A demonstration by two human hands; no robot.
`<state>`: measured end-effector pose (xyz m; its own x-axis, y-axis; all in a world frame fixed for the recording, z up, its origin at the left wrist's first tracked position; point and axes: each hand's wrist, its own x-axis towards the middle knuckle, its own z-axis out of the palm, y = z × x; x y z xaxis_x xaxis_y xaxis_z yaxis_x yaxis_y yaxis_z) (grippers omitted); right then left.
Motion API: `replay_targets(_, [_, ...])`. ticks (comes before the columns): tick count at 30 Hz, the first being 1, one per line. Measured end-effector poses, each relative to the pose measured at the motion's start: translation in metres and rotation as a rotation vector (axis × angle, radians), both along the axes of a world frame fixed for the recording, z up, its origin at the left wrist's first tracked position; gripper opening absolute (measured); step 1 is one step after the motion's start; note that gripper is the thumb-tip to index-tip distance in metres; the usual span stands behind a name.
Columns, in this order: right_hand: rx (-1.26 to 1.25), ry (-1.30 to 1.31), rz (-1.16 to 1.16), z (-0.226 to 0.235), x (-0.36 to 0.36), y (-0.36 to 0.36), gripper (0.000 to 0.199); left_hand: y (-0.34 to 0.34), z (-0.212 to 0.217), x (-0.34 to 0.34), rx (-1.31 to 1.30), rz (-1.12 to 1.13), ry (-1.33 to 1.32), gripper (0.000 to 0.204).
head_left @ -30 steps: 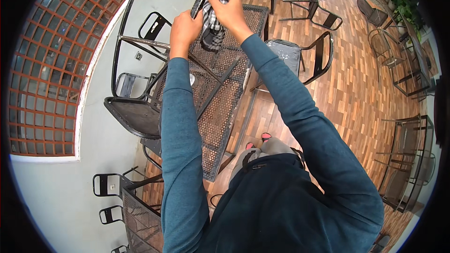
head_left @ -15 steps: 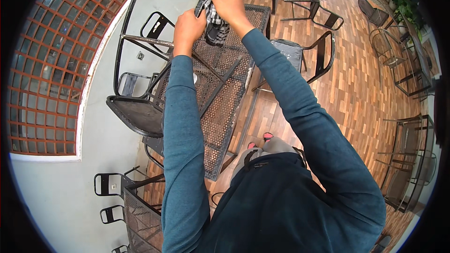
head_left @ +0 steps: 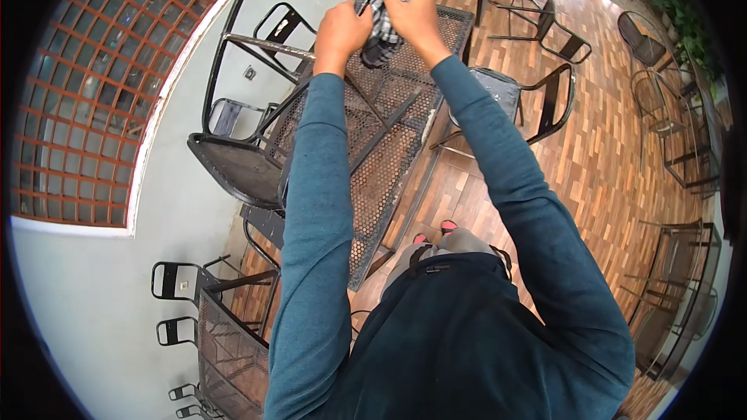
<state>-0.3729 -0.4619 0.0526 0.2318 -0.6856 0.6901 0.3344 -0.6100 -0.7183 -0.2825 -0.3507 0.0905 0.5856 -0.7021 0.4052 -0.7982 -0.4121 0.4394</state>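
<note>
Sleeves: teal, both forearms stretched forward over the table.
Table (head_left: 373, 163): black perforated metal mesh, standing on wood-block flooring.
Left hand (head_left: 341, 29): fingers curled shut on the near-left edge of the cloth.
Right hand (head_left: 417, 12): fingers clamped on the cloth's top and right side.
Cloth (head_left: 379, 19): black-and-white checked fabric, bunched between both hands above the table's far end.
Chair (head_left: 537, 101): black metal, just right of the table.
Wall: pale, with a brick-coloured lattice at left.
</note>
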Motion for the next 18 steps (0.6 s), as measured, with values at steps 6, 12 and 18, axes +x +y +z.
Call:
replay_targets(6, [-0.149, 0.042, 0.047, 0.009, -0.012, -0.01, 0.033, 0.004, 0.008, -0.004, 0.001, -0.006, 0.028, 0.049])
replay_targets(12, [-0.325, 0.128, 0.069, 0.022, -0.038, -0.019, 0.045, 0.001, 0.012, -0.012, 0.004, 0.014, 0.05, 0.051])
replay_targets(18, [-0.583, 0.614, 0.08, 0.064, -0.047, -0.021, 0.042, 0.014, 0.015, -0.023, -0.026, 0.079, -0.094, 0.056])
